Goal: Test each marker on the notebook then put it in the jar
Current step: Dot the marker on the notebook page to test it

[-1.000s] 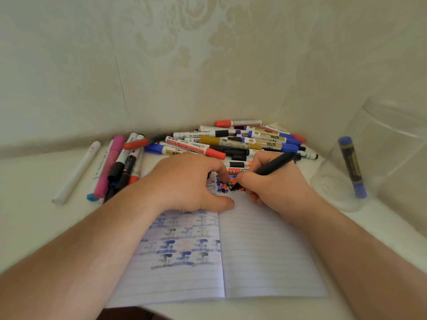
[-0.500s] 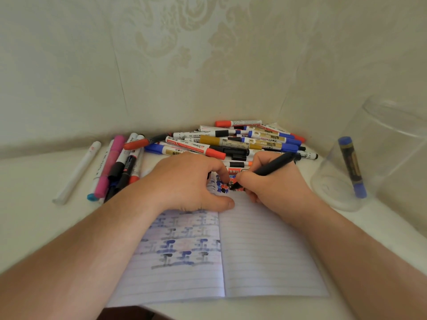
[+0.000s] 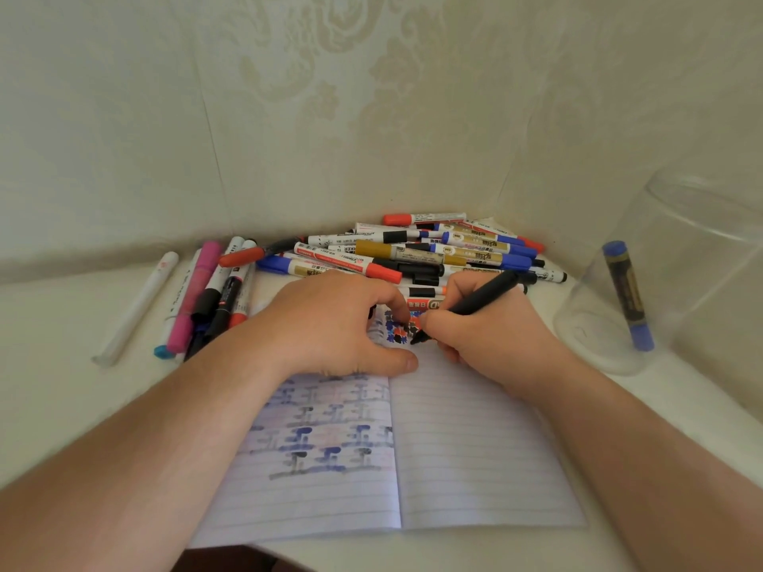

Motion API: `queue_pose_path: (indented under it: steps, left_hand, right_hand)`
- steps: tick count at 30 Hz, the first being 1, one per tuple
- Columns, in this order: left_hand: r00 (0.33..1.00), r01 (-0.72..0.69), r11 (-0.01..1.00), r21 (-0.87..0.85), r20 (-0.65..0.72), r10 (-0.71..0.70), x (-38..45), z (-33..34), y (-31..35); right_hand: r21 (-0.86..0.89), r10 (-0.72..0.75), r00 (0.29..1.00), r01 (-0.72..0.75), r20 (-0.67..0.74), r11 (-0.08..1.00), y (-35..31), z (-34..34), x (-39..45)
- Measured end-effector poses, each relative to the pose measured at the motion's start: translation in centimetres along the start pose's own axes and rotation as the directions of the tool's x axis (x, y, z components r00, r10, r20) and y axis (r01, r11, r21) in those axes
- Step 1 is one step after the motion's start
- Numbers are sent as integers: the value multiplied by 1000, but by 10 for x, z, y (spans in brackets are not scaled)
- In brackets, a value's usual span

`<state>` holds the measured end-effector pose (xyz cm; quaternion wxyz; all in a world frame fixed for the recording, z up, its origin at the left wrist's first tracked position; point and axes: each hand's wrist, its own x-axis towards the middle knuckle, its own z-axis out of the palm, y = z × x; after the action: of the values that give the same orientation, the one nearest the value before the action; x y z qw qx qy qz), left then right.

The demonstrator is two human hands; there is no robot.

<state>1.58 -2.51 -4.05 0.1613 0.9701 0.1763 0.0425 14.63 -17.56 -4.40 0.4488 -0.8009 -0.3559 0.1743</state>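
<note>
The right hand [image 3: 487, 336] pinches a black marker [image 3: 475, 305] between thumb and fingers, its tip down on the top of the right page of the open notebook [image 3: 475, 447], right against a cluster of red, blue and black test marks [image 3: 398, 328]. The barrel slants up and away past the knuckles. Just to the left of it, the left hand [image 3: 330, 324] lies palm down across the notebook's fold, fingers loosely bent onto the paper, thumb stretched along the page towards the right hand; it has hold of nothing. Below that hand the left page carries rows of faded blue and grey marks.

Beyond both hands a heap of markers [image 3: 413, 253] lies on the pale worktop [image 3: 53, 365], and more lie side by side off to the left of the left hand, a pink one [image 3: 194, 295] among them. To the right of the right hand stands the clear jar [image 3: 702, 225], with one blue-capped marker [image 3: 627, 295] leaning inside it.
</note>
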Motion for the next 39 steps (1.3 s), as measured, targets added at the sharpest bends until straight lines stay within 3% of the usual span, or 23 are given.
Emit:
queue_pose_path:
  steps: [3, 5, 9, 13, 16, 19, 25, 28, 31, 33, 36, 39]
  left_hand:
    - [998, -38, 957, -289, -57, 22, 0, 3, -5]
    - [993, -86, 881, -465, -113, 37, 2, 5, -9]
    - [976, -150, 880, -452, -209, 59, 3, 6, -9]
    - [972, -160, 808, -567, -232, 29, 5, 6, -11]
    - [970, -171, 763, -624, -241, 21, 6, 6, -11]
    - [971, -154, 781, -606, -239, 5, 5, 5, -10]
    - [966, -164, 826, -540, -256, 25, 7, 8, -14]
    - [955, -175, 810, -560, -297, 1, 9, 6, -15]
    - [953, -192, 724, -663, -301, -22, 10, 6, -14]
    - [963, -181, 692, -699, -270, -20, 10, 9, -14]
    - [965, -172, 663, -729, -259, -35, 8, 13, -16]
    - [963, -157, 751, -641, -267, -27, 5, 11, -15]
  right_hand:
    - [134, -16, 998, 24, -62, 991, 2, -5, 2]
    - [346, -49, 992, 85, -112, 934, 3, -13, 4]
    - [656, -101, 995, 92, -24, 749, 1, -21, 2]
    - [730, -117, 990, 22, 80, 683, 5, -23, 3]
    - [704, -113, 992, 40, 57, 709, 6, -22, 4]
    - [700, -91, 995, 39, 37, 713, 7, -22, 6]
    - [635, -111, 992, 47, 62, 771, 6, -19, 4]
    - [432, -190, 981, 185, -32, 883, 7, -20, 3]
    - [106, -297, 951, 305, -81, 946, 15, -25, 6]
    - [-88, -352, 935, 347, -48, 934, 19, -23, 6]
    - [-208, -438, 898, 421, -42, 883, 20, -14, 7]
    - [-221, -485, 874, 465, -44, 857, 18, -12, 8]
